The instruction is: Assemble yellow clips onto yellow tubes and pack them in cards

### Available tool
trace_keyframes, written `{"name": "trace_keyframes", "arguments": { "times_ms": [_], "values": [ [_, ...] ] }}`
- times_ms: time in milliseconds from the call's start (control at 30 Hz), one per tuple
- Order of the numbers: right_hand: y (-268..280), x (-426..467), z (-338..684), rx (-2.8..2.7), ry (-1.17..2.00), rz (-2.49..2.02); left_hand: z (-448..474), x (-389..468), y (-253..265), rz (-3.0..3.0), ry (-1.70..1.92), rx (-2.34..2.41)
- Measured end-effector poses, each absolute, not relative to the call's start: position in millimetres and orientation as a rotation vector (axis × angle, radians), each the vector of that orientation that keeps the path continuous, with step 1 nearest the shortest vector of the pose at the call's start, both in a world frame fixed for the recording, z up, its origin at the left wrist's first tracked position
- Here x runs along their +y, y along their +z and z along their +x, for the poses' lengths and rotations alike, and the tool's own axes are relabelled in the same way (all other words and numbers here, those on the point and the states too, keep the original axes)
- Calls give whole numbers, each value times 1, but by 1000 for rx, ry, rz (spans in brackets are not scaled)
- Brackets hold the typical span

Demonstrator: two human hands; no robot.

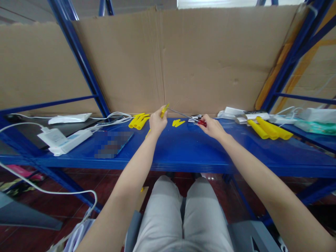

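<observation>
My left hand is closed around a narrow yellow strip, whose upper end sticks out above the fingers. My right hand grips the red handle of a tool with a long thin metal shaft. That shaft points left, its tip close to the yellow strip; whether they touch I cannot tell. On the blue table, several small yellow pieces lie between my hands. Larger yellow tubes rest just left of my left hand.
More yellow tubes lie at the right, before white boxes. On the left are a flat dark device, a white power strip with a plugged-in adapter, and coiled white cables. Cardboard stands behind, between blue posts.
</observation>
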State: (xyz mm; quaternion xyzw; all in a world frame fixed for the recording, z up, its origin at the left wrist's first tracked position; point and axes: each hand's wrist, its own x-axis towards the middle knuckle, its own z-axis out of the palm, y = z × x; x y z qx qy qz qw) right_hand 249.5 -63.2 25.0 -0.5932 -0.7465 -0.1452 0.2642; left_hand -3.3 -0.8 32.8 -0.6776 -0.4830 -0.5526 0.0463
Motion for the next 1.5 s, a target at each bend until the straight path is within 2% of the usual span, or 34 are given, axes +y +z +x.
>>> {"name": "trace_keyframes", "arguments": {
  "times_ms": [167, 467, 733, 1067, 1500],
  "values": [
    [24, -63, 249, -2057, -454, -1608, -3, -5, 34, -2072, -1671, -1500],
    [23, -63, 250, -2051, -357, -1521, -3, -2, 33, -2069, -1685, -1470],
    [24, -63, 248, -2076, -467, -1609, -3, -2, 33, -2079, -1704, -1434],
    [22, -61, 253, -2030, -327, -1476, -3, -2, 33, -2093, -1697, -1429],
    [23, -62, 248, -2138, -393, -1579, -3, 0, 32, -2076, -1657, -1472]
  ]
}}
